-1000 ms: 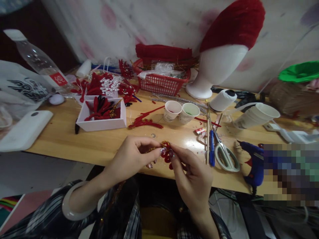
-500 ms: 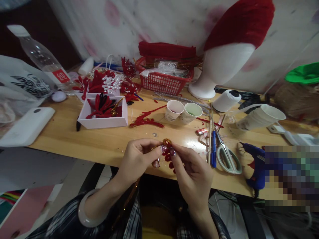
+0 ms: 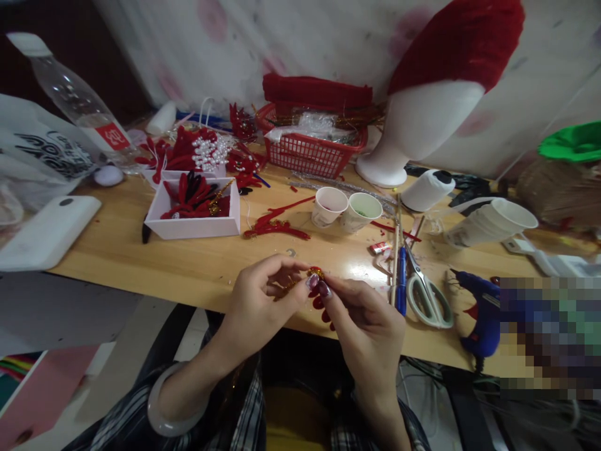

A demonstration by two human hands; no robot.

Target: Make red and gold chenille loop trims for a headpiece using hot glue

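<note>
Just above the table's front edge, my left hand [image 3: 263, 300] and my right hand [image 3: 364, 322] meet with thumbs and fingertips pinched together. Between them is a small red ornament with gold tinsel trim [image 3: 319, 303]; its rounded red petals hang below the fingertips. Both hands grip it at the gold-edged top, which the thumbs partly cover. Some gold tinsel also shows under my left fingers. On the table beyond lies a red fuzzy branch with gold bits [image 3: 277, 228].
A white box [image 3: 195, 228] of red and black pieces stands left, before a red basket [image 3: 305, 156]. Two paper cups [image 3: 361, 213] sit mid-table. Scissors [image 3: 427, 300], a blue pen [image 3: 401, 282] and a blue glue gun [image 3: 481, 313] lie right. A foam head [image 3: 422, 125] stands behind.
My thumbs have come closer together over the ornament's gold-edged top, covering more of it. The left fingers have shifted slightly, and the view has moved a little.
</note>
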